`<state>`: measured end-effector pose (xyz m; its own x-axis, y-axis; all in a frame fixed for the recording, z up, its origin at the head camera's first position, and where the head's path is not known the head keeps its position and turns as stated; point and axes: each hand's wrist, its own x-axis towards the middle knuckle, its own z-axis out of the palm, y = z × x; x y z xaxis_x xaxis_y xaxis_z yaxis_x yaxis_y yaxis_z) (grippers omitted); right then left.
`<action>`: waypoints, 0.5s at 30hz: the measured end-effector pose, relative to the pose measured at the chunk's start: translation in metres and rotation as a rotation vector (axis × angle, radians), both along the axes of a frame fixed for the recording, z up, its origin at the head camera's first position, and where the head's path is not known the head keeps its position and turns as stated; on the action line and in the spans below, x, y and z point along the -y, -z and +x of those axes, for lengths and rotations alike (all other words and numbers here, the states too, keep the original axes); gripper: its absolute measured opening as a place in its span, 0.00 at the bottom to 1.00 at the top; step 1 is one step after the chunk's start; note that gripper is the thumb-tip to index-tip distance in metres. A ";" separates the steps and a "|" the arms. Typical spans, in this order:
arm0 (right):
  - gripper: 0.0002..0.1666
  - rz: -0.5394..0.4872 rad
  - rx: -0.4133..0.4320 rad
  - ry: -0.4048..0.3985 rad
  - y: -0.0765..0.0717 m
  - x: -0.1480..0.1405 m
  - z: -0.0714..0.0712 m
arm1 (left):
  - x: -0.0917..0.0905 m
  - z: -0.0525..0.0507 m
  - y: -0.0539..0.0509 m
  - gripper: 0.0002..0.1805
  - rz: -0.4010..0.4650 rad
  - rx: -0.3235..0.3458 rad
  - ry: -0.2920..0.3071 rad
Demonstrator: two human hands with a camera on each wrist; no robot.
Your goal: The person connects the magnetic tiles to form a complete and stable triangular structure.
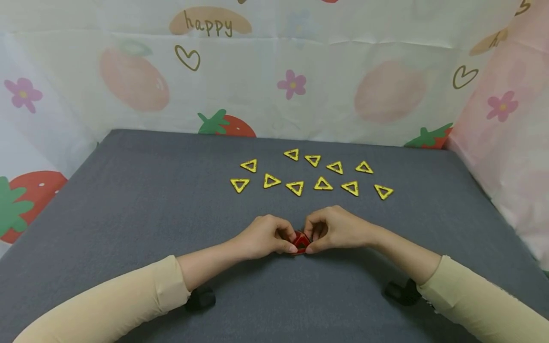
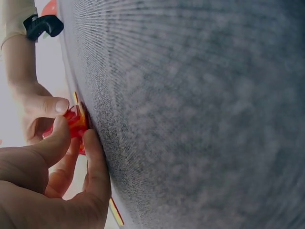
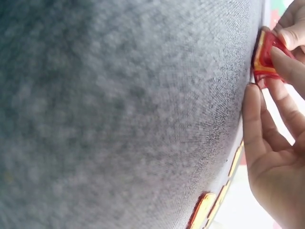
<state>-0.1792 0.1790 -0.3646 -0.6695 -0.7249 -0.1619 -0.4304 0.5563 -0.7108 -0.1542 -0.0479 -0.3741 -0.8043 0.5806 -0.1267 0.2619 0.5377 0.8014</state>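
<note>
Near the front middle of the cloth, a small red piece (image 1: 302, 237) made of triangular frame tiles leans up like a little pyramid. My left hand (image 1: 262, 239) pinches its left side between thumb and fingers. From the other side, my right hand (image 1: 341, 231) pinches it too, thumb low at the front. Both wrist views show the red tiles (image 2: 76, 123) with glossy edges and the fingertips of both hands around them. In the right wrist view the red piece (image 3: 265, 58) touches or nearly touches the cloth. Fingers hide part of its shape.
Several yellow triangular frame tiles lie flat beyond the hands in two loose rows, one yellow tile (image 1: 239, 181) at the left end and another yellow tile (image 1: 383, 187) at the right. A grey cloth (image 1: 150, 205) covers the table. A printed curtain (image 1: 257, 62) stands behind it.
</note>
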 end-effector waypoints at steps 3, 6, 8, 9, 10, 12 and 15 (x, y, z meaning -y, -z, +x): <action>0.08 -0.006 0.023 0.042 -0.001 0.002 -0.001 | 0.002 -0.001 0.000 0.07 0.022 0.037 -0.024; 0.09 -0.017 0.025 0.079 -0.001 0.003 -0.002 | 0.002 -0.002 -0.001 0.07 0.051 0.075 -0.060; 0.10 -0.025 0.024 0.103 -0.002 0.004 -0.003 | 0.003 -0.004 -0.001 0.08 0.078 0.101 -0.097; 0.10 -0.029 0.022 0.118 -0.002 0.005 -0.003 | 0.003 -0.005 -0.001 0.08 0.094 0.111 -0.119; 0.10 -0.032 0.024 0.137 -0.003 0.006 -0.004 | 0.004 -0.006 -0.001 0.08 0.112 0.122 -0.143; 0.09 -0.041 0.029 0.180 -0.004 0.009 -0.005 | 0.005 -0.008 -0.002 0.09 0.148 0.143 -0.193; 0.10 -0.065 0.031 0.256 -0.008 0.017 -0.007 | 0.010 -0.013 -0.004 0.10 0.204 0.156 -0.259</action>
<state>-0.1864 0.1623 -0.3568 -0.8281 -0.5417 -0.1442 -0.2584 0.5971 -0.7594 -0.1675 -0.0580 -0.3697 -0.9080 0.3864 -0.1617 0.0046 0.3953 0.9186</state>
